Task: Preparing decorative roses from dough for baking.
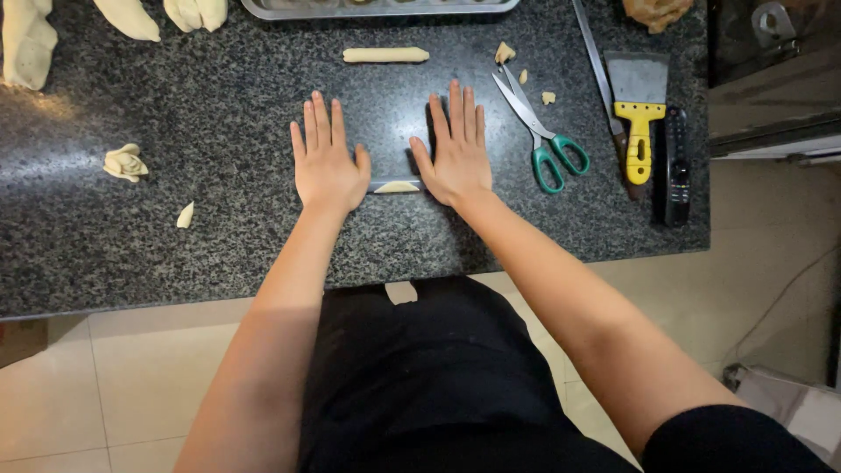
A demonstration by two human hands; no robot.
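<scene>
Both hands are flat, fingers spread, on the dark speckled granite counter (219,245): left hand (327,162) and right hand (455,149) press on a pale dough rope (396,187), which peeks out between the palms. Green-handled scissors (536,131) lie just right of the right hand, and a finished dough stick (385,55) lies farther back.

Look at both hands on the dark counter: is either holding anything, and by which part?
Nothing is gripped. The left hand and right hand lie flat, palms pressing on the ends of a dough strip.
</scene>
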